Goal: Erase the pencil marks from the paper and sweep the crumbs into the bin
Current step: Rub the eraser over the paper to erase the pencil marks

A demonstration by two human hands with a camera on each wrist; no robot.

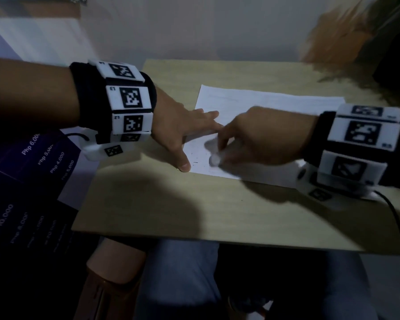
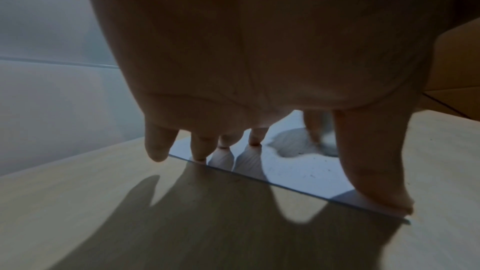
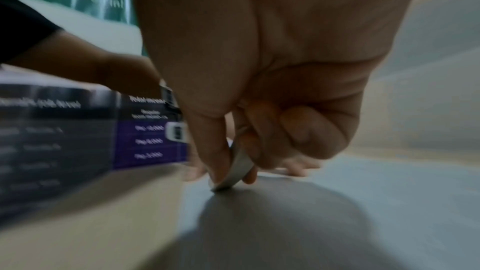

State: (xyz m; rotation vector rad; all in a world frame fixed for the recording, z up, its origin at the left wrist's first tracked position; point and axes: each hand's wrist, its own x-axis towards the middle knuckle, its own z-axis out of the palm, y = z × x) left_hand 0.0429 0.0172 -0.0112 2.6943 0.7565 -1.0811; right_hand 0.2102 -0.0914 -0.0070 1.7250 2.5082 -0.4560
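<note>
Item: white paper (image 1: 263, 107), 1 sheet, flat on a light wooden table (image 1: 171, 204), its left edge toward the left hand. Left hand (image 1: 178, 125): fingers (image 2: 223, 145) straight and slightly spread, holding nothing; tips pressed on the sheet at its left edge, thumb (image 1: 184, 163) flat at the sheet's near-left corner; the little finger, in the left wrist view, hangs just off the edge over bare wood. Right hand (image 1: 259, 137): fingers curled, thumb and forefinger pinching a small pale eraser (image 3: 237, 168), its lower corner touching the paper just right of the left thumb; remaining fingers folded into the palm. The eraser appears as a flat whitish block, though blur in both the head and right wrist views leaves its exact shape uncertain. Surface condition: 1 short dark pencil mark (image 1: 195, 162) between the left thumb and the eraser; fine dark crumbs (image 2: 309, 174) scattered over the near-left part of the sheet. Adjacent: dark purple printed sheet (image 1: 21, 181) with white price lettering, left of the table; 2 marker-tagged wristbands, 1 on each wrist.
</note>
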